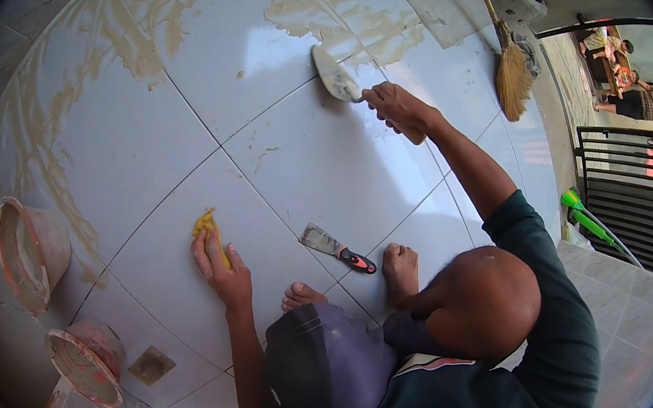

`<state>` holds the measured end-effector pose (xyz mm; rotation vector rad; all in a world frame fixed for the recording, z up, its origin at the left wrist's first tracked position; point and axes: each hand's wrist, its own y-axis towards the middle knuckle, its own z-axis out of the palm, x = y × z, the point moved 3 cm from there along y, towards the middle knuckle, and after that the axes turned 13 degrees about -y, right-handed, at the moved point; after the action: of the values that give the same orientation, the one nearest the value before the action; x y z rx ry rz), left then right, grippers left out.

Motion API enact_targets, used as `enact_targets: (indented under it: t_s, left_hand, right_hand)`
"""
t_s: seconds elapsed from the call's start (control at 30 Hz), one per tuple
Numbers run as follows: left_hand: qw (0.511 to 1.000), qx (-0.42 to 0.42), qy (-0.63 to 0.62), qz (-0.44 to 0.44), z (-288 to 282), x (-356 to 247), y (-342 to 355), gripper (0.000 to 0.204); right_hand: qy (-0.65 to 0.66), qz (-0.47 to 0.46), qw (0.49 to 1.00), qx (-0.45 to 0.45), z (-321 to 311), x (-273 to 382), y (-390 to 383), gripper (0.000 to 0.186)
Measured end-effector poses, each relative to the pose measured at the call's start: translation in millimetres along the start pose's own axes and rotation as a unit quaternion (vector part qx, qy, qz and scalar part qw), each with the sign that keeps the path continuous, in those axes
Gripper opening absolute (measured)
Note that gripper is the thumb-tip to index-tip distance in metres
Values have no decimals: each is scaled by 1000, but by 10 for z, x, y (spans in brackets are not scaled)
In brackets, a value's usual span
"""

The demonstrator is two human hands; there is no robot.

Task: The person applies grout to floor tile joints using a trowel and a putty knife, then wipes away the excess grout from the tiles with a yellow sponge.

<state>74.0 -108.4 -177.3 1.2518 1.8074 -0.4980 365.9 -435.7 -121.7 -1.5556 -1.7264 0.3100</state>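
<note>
My right hand (395, 110) grips the handle of a pale, wide spreader (335, 72), its blade on the white tiles (298, 175) near beige paste smears (304, 19) that streak the upper and left floor. My left hand (220, 270) rests on the floor at centre-left, holding a crumpled yellow cloth (204, 221). Between my hands and my bare feet lies a metal scraper (319, 239) with a black and red handle.
Two stained buckets (49, 238) (104, 353) stand at left, beside a drain (150, 364). A straw broom (513, 79) leans at upper right. A green-headed tool (589, 220) lies by a black gate (635, 194); several people (640, 104) are beyond it.
</note>
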Motion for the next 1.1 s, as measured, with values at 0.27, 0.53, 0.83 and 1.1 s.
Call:
enact_targets:
  t_s: [0.27,0.53,0.83,1.1]
  left_hand:
    - [974,197,6,113,396,-852,-291,57]
    - [907,389,33,157,914,-973,-652,60]
    - [967,248,62,13,445,-931,-696,52]
    - [975,202,95,-25,270,-996,-823,47]
  right_hand:
    - [99,95,986,-100,-479,-1104,-13,46]
    - [119,52,989,-70,-743,-1400,85,48]
    - [14,121,984,-130,-1212,-2339,636,44]
    - [73,108,987,-94,-1754,-2553,477,41]
